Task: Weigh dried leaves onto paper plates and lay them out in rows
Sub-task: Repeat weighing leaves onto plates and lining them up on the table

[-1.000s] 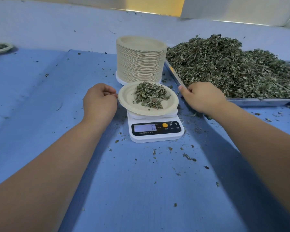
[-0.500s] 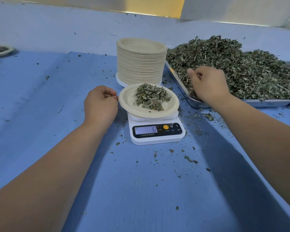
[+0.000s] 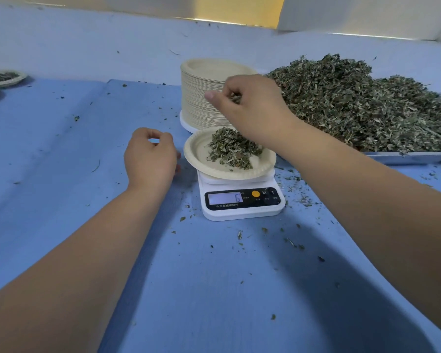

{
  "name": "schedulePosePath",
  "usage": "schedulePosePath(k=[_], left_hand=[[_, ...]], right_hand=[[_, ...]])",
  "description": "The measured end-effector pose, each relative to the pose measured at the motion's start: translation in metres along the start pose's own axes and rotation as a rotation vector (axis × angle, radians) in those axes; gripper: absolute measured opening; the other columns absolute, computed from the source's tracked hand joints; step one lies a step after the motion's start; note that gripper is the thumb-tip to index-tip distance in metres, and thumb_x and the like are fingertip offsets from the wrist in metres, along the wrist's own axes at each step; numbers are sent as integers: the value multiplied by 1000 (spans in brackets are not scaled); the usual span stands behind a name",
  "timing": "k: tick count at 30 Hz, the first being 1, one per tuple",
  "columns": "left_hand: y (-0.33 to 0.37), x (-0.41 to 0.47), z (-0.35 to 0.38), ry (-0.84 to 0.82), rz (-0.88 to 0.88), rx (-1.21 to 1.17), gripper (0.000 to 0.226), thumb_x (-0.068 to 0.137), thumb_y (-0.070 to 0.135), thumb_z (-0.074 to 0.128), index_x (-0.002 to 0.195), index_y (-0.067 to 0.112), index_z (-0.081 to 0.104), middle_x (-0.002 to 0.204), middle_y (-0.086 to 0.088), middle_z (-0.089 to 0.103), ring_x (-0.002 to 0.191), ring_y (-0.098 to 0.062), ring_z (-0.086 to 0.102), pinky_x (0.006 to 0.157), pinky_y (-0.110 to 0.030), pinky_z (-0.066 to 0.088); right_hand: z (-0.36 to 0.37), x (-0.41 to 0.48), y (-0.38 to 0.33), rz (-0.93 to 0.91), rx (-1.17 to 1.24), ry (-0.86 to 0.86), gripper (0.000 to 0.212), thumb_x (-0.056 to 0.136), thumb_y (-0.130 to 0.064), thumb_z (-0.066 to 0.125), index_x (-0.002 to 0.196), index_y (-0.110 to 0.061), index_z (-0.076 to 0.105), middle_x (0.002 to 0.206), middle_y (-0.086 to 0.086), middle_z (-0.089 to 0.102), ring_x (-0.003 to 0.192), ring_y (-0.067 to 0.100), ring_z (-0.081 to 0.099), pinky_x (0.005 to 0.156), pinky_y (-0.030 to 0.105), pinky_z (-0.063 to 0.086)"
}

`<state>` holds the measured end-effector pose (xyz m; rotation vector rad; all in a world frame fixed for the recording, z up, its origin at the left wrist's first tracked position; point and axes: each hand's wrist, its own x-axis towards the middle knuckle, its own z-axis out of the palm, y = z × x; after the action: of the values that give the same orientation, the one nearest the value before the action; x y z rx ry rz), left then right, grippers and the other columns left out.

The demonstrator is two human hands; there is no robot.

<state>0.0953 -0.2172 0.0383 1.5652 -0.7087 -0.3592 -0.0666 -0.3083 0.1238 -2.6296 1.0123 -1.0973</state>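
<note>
A paper plate (image 3: 196,154) with a small heap of dried leaves (image 3: 231,149) rests on a white digital scale (image 3: 242,200) whose display reads 6. My right hand (image 3: 252,108) hovers above the plate's far side, fingers pinched on a few dried leaves. My left hand (image 3: 150,156) is loosely curled just left of the plate, its fingertips close to the rim and holding nothing. A tall stack of empty paper plates (image 3: 201,98) stands behind the scale. To the right, a metal tray (image 3: 407,156) carries a large pile of dried leaves (image 3: 354,105).
Two filled paper plates (image 3: 3,79) lie at the far left edge of the blue table cloth (image 3: 61,174). Leaf crumbs are scattered around the scale and in front of it. A pale wall runs along the back.
My right hand left the leaf tray and moved left, over the plate on the scale, carrying a pinch of leaves. The left hand stayed beside the plate.
</note>
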Motion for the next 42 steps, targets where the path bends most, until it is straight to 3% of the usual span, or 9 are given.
schedulePosePath(k=[5,9,12,16,23,25,31,36,42], left_hand=[[1,2,1,11,70,23,43,98,30,47,85,-10,57,52,8,51,50,-19,44,55,-32,38],[2,5,0,8,37,1,38,97,24,50,75,-8,49,66,-7,41,47,-13,25,49,-29,22],[1,6,1,-29,22,-2,39,94,19,50,61,14,31,50,11,24,45,-9,16,51,-30,16],[2,0,1,-84,45,99,36,91,18,52,61,12,34,46,13,30,48,-8,25,53,-29,22],[3,-1,0,-75,87,97,32,88,18,51,80,-12,52,69,-9,37,67,-21,32,61,-37,27],[2,-1,0,-79,86,87,31,88,18,51,79,-12,51,70,-9,39,67,-21,32,61,-38,27],[5,-7,0,-98,200,52,17,94,25,50,93,29,67,91,15,60,89,-10,56,85,-32,47],[10,-17,3,-242,426,159,26,90,31,50,86,42,73,125,20,57,131,-4,42,110,-31,37],[9,-20,4,-295,398,160,40,80,33,45,75,10,77,123,24,60,122,5,40,93,-2,25]], right_hand=[[19,16,-22,-126,4,-202,45,95,-54,61,73,-16,56,62,-6,47,58,7,40,57,23,30],[29,17,-26,-181,65,-380,46,96,-49,62,71,-13,56,64,-4,47,64,10,40,63,30,33],[33,9,-27,-198,90,-462,45,98,-48,60,65,-21,49,62,-6,46,63,9,41,63,30,36],[28,0,-24,-196,146,-488,48,100,-43,58,79,0,60,78,18,57,74,27,50,69,34,41],[4,-17,-14,-84,190,-476,52,106,-43,45,102,3,69,76,14,58,66,7,45,62,25,35],[-2,-24,-10,-35,220,-462,48,107,-43,42,106,-4,71,77,-2,61,69,7,50,68,25,39],[-13,-38,4,23,261,-428,33,108,-31,44,91,-14,66,115,18,68,113,30,62,99,48,46],[-16,-51,19,51,269,-259,24,104,-32,53,110,-20,73,112,-3,72,89,-6,61,81,22,47],[-21,-74,54,96,135,92,26,100,-34,53,108,-21,75,107,-10,69,106,5,61,93,25,48]])
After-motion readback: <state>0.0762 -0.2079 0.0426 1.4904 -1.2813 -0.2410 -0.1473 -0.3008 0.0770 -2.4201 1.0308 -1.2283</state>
